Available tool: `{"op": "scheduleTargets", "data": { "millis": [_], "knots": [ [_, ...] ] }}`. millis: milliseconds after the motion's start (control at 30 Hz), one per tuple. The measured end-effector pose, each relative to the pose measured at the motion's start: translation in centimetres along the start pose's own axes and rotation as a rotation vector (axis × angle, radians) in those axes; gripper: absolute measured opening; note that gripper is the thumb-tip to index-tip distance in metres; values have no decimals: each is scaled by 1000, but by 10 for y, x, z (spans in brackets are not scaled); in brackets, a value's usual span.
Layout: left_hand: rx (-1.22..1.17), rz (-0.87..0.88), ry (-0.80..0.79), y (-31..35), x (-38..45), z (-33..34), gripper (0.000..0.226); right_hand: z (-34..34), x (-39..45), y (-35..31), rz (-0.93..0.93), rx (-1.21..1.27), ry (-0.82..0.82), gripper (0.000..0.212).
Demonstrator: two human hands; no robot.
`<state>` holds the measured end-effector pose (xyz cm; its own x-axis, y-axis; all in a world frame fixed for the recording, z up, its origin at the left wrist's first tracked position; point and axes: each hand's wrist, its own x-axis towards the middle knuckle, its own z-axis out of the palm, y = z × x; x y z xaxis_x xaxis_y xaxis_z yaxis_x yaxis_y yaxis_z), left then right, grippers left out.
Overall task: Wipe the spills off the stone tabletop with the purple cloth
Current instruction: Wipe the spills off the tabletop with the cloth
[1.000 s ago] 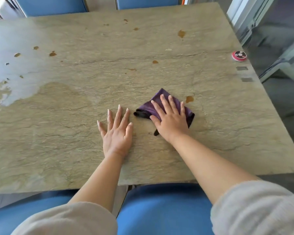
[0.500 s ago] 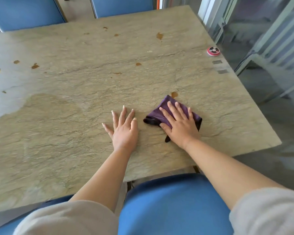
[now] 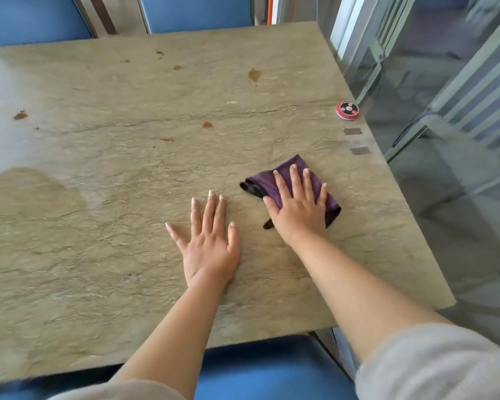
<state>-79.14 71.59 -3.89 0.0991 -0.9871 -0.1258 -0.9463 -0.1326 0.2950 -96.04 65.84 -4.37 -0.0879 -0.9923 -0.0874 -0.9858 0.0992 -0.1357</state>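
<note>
Right hand (image 3: 298,209), fingers flat, presses the purple cloth (image 3: 274,183) near the worktop's (image 3: 98,255) right edge for wiping, while left hand (image 3: 210,243) (fingers spread wide) likely braces; brown spills (image 3: 254,74) remain farther back.

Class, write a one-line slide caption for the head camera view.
Right hand presses the purple cloth flat on the stone tabletop; left hand rests beside it, brown spills remaining farther back.
</note>
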Motion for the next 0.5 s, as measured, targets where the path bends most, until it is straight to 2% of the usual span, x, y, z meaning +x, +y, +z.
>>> {"op": "scheduleTargets", "data": {
  "millis": [67,100,200,267,300,333,433,500],
  "knots": [
    [-23,-13,27,0,1,1,65,1,15,-27,-44,-5,-23,62],
    [-47,-25,44,0,0,2,66,3,14,-36,-136,-9,-42,62],
    [-129,-61,77,-2,-2,3,68,5,-6,-23,-610,7,-88,61],
    [-125,-61,80,-2,-1,2,69,-1,3,4,-815,24,-109,58],
    [-105,-57,75,-2,0,3,69,-4,17,14,-802,12,-102,57],
    [-77,-51,67,-1,1,2,69,-4,33,19,-711,-2,-81,58],
    [-18,-41,51,1,3,1,70,-4,79,-3,-205,2,-36,59],
    [-8,-40,52,1,4,1,71,-2,93,-35,-45,13,-40,60]
  ]
}}
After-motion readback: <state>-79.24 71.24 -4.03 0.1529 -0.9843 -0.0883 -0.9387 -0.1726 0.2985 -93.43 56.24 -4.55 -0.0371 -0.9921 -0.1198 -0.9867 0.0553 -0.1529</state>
